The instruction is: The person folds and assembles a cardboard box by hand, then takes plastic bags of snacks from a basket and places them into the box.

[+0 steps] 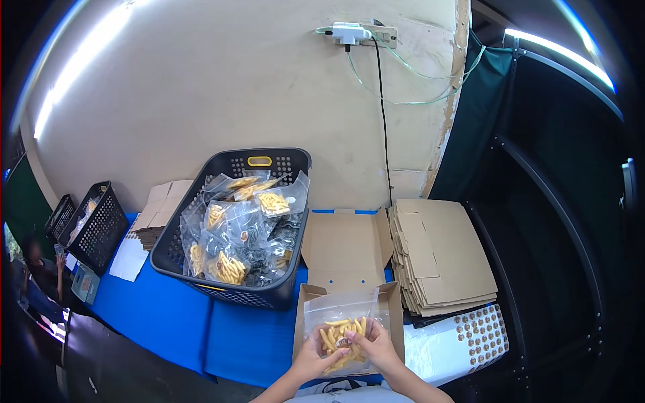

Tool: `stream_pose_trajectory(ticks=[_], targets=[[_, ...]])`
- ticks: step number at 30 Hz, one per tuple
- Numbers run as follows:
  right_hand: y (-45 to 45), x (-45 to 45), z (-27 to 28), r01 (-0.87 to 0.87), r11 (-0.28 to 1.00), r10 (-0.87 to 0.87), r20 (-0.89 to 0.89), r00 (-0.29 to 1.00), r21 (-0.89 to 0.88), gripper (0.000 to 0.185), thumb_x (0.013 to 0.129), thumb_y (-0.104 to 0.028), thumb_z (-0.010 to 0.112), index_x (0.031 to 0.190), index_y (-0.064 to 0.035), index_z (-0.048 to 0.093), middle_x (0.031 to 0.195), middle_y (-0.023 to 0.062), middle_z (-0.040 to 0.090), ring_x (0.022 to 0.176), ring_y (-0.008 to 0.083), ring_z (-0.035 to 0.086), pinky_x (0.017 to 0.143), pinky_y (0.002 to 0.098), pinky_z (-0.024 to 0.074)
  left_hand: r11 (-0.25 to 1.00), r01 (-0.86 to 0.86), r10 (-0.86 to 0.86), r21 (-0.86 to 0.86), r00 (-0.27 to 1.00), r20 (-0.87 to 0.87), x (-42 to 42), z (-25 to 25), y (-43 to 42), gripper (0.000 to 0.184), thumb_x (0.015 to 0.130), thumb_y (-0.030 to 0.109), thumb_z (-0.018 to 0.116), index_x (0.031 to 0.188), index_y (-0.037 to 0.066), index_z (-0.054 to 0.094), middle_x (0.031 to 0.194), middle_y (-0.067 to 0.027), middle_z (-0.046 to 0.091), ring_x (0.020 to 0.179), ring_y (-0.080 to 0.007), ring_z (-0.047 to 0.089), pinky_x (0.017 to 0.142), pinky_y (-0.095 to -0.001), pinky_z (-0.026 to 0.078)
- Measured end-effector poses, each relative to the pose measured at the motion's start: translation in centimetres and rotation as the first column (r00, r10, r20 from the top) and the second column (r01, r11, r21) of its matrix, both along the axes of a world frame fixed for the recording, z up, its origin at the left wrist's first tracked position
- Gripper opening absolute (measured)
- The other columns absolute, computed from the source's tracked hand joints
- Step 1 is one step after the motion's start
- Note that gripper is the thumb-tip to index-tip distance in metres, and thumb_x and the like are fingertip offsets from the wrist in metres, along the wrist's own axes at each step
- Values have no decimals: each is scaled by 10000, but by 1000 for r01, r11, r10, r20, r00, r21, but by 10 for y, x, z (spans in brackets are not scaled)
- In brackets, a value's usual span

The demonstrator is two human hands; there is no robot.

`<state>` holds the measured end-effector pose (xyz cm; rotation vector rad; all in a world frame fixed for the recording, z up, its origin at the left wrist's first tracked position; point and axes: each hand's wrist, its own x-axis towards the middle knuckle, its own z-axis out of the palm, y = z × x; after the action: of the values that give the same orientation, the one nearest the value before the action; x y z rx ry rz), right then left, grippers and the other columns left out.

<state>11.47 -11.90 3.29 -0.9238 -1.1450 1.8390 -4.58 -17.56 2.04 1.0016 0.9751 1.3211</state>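
Note:
Both hands hold a clear plastic bag of yellow, fry-shaped pieces (341,329) over an open cardboard box (345,245). My left hand (317,356) grips the bag's left side, its thumb toward the middle. On the right side, my right hand (378,348) has its fingers around the bag and its thumb on the front. Between the thumbs a small round sticker (343,342) shows on the plastic. The box lid stands raised behind the bag, while the bag and hands hide most of the box's inside.
A black basket (293,269) of similar bags stands left of the box. Flattened cardboard boxes (440,252) are stacked to the right, beside a sheet of round stickers (480,336). More baskets (101,228) and a person (47,272) are at far left. Cables (381,114) hang on the wall.

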Motion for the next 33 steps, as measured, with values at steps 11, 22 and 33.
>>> stream_pose_trajectory(ticks=[11,22,33], targets=[[-3,-5,0,17,1000,-17,39,999,-8,430,807,-44,712,1135,-6,437,1071,86,560,1010,132,573,827,270,491,998,43,-51,-40,976,-211,-4,12,-5,568,801,-9,688,1263,18,359,1201,-102,496,1163,-177,488,999,-326,397],[-10,-12,-3,-21,1000,21,-54,998,-7,467,843,-5,647,1237,4,397,1158,97,563,1062,157,565,903,304,469,998,-12,20,-57,988,152,-15,-13,-7,466,954,186,549,1338,16,345,1226,-80,502,1140,-136,482,960,-296,405],[11,5,-23,236,971,-234,-47,971,41,87,841,-44,659,912,1,635,853,99,677,807,144,627,757,266,491,955,289,-290,-72,957,-6,-4,-18,-15,643,852,63,669,1366,58,283,1288,-101,419,1236,-170,404,1004,-324,374]])
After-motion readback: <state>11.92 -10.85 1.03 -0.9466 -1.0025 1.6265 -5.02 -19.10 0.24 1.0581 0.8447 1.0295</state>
